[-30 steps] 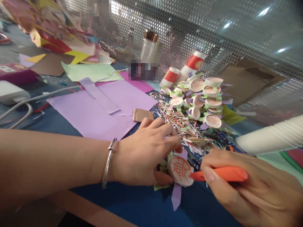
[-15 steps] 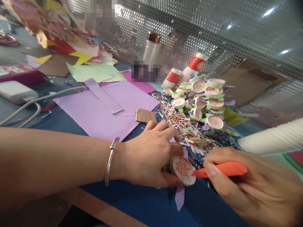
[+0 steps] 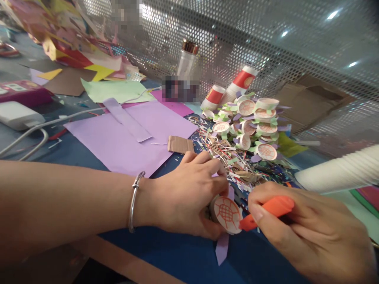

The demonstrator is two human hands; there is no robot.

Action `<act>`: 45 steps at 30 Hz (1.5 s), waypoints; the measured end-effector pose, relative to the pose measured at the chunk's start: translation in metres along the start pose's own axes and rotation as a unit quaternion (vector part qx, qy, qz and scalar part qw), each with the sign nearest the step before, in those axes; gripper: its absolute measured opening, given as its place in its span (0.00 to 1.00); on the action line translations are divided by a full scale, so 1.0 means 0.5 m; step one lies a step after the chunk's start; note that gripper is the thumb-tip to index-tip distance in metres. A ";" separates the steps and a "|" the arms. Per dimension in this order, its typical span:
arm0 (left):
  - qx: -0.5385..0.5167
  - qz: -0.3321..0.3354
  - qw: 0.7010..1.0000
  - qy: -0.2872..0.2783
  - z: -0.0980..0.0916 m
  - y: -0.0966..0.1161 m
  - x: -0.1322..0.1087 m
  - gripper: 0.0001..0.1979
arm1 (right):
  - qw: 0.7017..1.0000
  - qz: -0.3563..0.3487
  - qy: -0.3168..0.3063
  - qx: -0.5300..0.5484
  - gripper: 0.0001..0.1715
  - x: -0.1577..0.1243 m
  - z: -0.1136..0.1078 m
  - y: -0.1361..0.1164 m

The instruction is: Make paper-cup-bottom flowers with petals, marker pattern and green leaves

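Note:
My left hand (image 3: 189, 197), with a silver bangle (image 3: 136, 201) at the wrist, is closed around a small paper-cup turtle (image 3: 227, 213). The turtle's round white face carries an orange shell pattern, and purple paper tabs stick out at its edge. Pinched in my right hand (image 3: 299, 232) is an orange marker (image 3: 272, 211), whose tip meets the right rim of the white face. Beyond the hands, several similar cup turtles (image 3: 266, 151) are piled on paper scraps (image 3: 227, 157). My left palm hides part of the turtle's side.
Purple paper (image 3: 133, 138) and a folded cardboard piece (image 3: 180, 144) lie beyond my left arm. A white cable (image 3: 71, 115) crosses at left. Red-and-white cups (image 3: 213, 97), a capped bottle (image 3: 187, 61) and a perforated metal screen (image 3: 213, 35) stand behind; stacked white cups (image 3: 337, 169) lie right.
The marker tip has moved slightly down along the turtle's right rim, and the marker is tilted more steeply. My left hand keeps its hold. The whole view has shifted a little.

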State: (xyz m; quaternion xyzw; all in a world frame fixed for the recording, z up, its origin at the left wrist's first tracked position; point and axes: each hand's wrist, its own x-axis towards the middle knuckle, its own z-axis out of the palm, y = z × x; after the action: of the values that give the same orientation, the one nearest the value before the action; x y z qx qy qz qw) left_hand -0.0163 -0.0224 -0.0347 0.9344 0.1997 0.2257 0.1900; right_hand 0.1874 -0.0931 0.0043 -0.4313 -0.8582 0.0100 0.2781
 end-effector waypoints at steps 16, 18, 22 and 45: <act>-0.027 -0.008 1.000 -0.011 0.000 0.000 0.006 0.20 | 0.986 0.080 0.061 0.136 0.10 0.002 0.022 0.003; -0.032 -0.009 0.999 -0.010 0.001 -0.002 0.007 0.21 | 0.984 0.086 0.077 0.134 0.11 0.000 0.020 0.004; -0.032 -0.013 0.999 -0.015 0.001 -0.005 0.007 0.23 | 0.985 0.080 0.085 0.124 0.11 -0.003 0.014 0.006; -0.033 -0.015 0.999 -0.025 -0.004 0.000 0.010 0.22 | 0.993 0.031 0.069 0.090 0.09 -0.014 0.007 0.003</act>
State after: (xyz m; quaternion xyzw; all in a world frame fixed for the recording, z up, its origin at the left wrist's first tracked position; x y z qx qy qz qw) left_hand -0.0131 -0.0194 -0.0315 0.9299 0.2017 0.2054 0.2290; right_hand 0.1901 -0.0964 -0.0021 -0.4301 -0.8188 0.0660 0.3743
